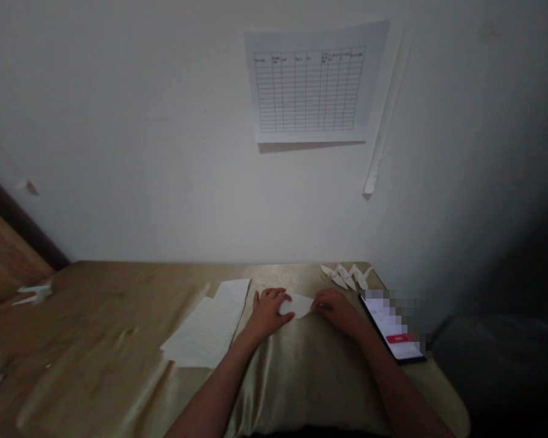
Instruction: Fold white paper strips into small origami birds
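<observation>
A small white piece of folded paper [300,305] lies on the gold cloth between my two hands. At its left end, my left hand [269,311] holds it down, thumb and forefinger set apart on the paper and the other fingers curled beside it. My right hand [337,309] pinches the right corner between thumb and fingers. Part of the paper's outline is covered by the fingers. To the left of my left forearm sits a stack of white paper sheets [205,331]. Several folded white paper shapes [346,277] lie in a row beyond my right hand.
A tablet or large phone [395,331] with a lit, partly blurred screen lies at the table's right edge. Two more folded paper shapes, one [36,293] farther back, are at the far left. Behind the cloth-covered table [119,322] rises a wall with a printed chart [310,85].
</observation>
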### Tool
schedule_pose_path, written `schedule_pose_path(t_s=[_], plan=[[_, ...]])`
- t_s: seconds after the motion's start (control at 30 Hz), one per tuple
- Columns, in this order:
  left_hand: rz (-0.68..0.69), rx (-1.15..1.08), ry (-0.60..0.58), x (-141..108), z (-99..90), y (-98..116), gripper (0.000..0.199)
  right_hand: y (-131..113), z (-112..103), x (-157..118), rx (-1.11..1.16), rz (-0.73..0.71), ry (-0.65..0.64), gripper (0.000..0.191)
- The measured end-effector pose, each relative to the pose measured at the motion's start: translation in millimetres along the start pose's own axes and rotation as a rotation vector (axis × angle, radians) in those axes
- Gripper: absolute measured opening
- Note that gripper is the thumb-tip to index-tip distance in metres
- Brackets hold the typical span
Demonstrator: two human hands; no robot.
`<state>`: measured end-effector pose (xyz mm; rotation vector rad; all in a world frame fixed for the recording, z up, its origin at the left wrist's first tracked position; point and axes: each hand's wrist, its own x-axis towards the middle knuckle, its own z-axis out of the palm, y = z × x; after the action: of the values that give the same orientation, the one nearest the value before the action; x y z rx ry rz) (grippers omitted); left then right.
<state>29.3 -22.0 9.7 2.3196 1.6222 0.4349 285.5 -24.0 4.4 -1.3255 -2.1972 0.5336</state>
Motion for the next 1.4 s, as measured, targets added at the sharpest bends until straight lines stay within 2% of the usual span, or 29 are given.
schedule_pose_path(t_s=[0.23,0.5,0.7,0.93,1.17,1.4], plan=[[-0.009,0.029,0.024,-5.9,0.6,11.8,0.047,5.9,3.0,0.5,-0.002,0.026,0.063,0.023],[-0.027,0.036,0.034,-6.6,2.3,17.1,0.050,7.4,14.6,7.4,-0.052,0.208,0.121,0.011],[-0.052,0.033,0.029,-7.3,3.0,20.2,0.053,-3.5,20.8,12.9,-0.129,0.275,0.158,0.009],[-0.063,0.034,0.051,-8.9,6.0,23.9,0.055,-16.2,25.2,14.3,-0.238,0.294,0.188,0.012],[-0.102,-0.017,0.048,-6.7,5.4,23.1,0.047,-16.6,33.4,14.7,-0.282,0.334,0.223,0.015],[-0.143,-0.014,0.059,-5.1,8.5,24.2,0.053,-19.5,34.8,14.4,-0.302,0.343,0.235,0.014]])
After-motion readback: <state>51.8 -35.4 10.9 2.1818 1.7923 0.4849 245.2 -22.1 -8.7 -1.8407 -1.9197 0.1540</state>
